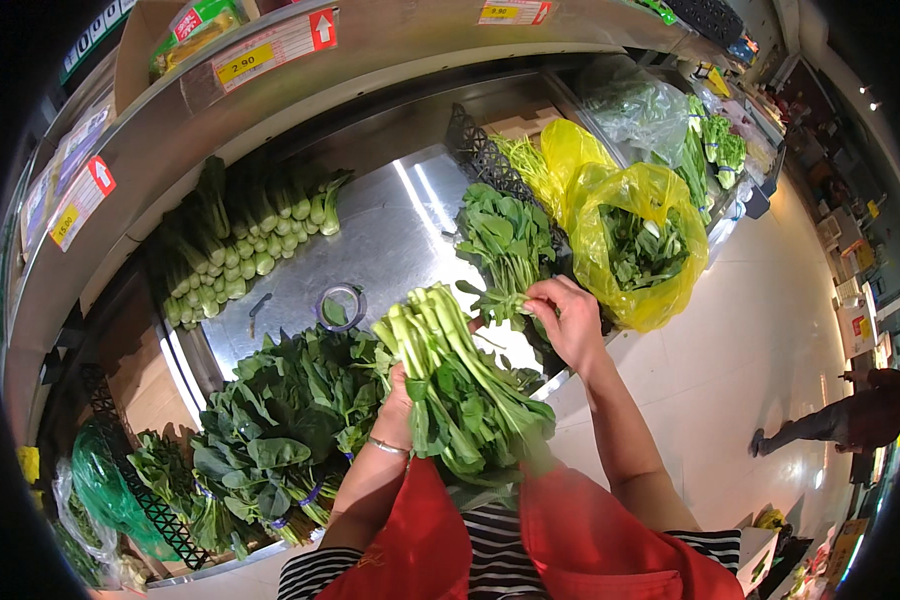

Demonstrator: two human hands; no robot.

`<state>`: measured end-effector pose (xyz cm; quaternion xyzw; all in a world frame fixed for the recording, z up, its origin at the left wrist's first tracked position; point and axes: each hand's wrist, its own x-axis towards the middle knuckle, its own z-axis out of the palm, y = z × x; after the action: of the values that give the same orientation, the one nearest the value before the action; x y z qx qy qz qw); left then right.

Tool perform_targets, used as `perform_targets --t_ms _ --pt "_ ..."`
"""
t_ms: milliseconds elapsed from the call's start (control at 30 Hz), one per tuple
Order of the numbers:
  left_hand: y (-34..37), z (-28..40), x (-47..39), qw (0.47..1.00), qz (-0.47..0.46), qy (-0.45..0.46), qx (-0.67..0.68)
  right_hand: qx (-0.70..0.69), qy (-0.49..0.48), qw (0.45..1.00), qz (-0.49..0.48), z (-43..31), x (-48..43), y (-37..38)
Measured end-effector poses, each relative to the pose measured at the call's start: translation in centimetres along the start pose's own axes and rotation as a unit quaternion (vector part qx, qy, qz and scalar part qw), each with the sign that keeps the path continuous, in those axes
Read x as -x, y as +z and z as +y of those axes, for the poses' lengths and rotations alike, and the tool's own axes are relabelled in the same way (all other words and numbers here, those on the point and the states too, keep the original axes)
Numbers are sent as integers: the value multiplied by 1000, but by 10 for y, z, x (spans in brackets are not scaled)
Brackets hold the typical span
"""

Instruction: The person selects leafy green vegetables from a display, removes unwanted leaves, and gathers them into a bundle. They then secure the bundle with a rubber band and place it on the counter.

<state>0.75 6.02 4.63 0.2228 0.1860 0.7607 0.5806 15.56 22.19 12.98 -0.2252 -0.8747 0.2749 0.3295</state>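
Observation:
My left hand (397, 401) is wrapped around a thick bunch of leafy greens (457, 382), with its pale cut stems up and its leaves hanging towards my red apron. To the right, my right hand (574, 319) pinches a sprig of greens (504, 301) between thumb and fingers. That sprig lies at the stem end of a loose pile of similar greens (506, 232) on the steel counter (397, 247). A roll of tape (321, 309) rests flat on the counter, left of the held bunch, with a leaf inside its ring.
Bok choy (255, 247) is stacked at the back left. Bundles of dark greens (277, 405), some with purple bands, line the near left. A yellow plastic bag (645, 307) of leaves stands right. A shelf (412, 45) overhangs the far side. A person (832, 412) is on the floor at right.

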Motion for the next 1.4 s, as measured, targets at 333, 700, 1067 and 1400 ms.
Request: perform_targets --t_ms 333,700,1067,1400 --pt "-3 -9 1 994 51 -30 96 -8 -11 999 -43 -14 2 -2" --pt "17 0 -8 997 -71 -10 1 49 -115 987 98 -5 7 8" --pt "3 -8 0 997 -21 38 70 -216 95 967 96 27 25 16" --pt "-7 -12 6 992 103 66 22 -238 82 964 -79 35 18 45"
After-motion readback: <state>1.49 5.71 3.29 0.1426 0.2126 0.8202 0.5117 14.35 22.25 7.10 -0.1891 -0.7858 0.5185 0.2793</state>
